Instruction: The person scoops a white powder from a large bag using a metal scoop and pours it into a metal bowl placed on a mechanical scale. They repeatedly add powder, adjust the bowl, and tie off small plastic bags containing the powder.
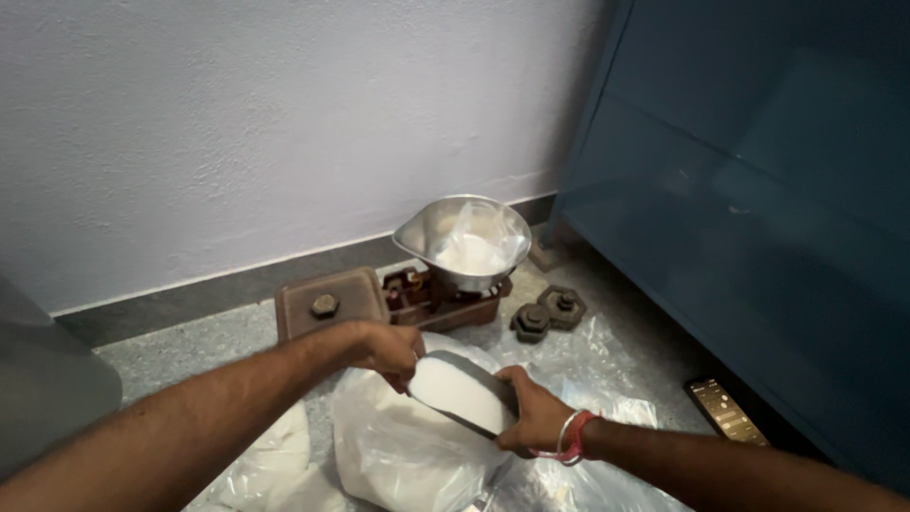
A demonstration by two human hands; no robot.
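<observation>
My right hand point(533, 413) grips a metal scoop point(464, 391) heaped with white powder, held over a large clear plastic sack point(398, 455) of the same powder. My left hand point(389, 349) rests at the scoop's far tip, fingers curled against it. Behind them stands a brown balance scale point(441, 301). Its steel pan point(463, 237) holds a clear plastic bag point(483, 232) with some white powder. The scale's flat plate point(330, 301) on the left carries one small hexagonal weight point(324, 305).
Two dark hexagonal weights point(548, 313) lie on the speckled floor right of the scale. A phone point(726, 411) lies by the blue metal cabinet point(758, 209) at right. White wall behind; a grey object point(43, 389) at far left. More plastic bags point(588, 389) lie around.
</observation>
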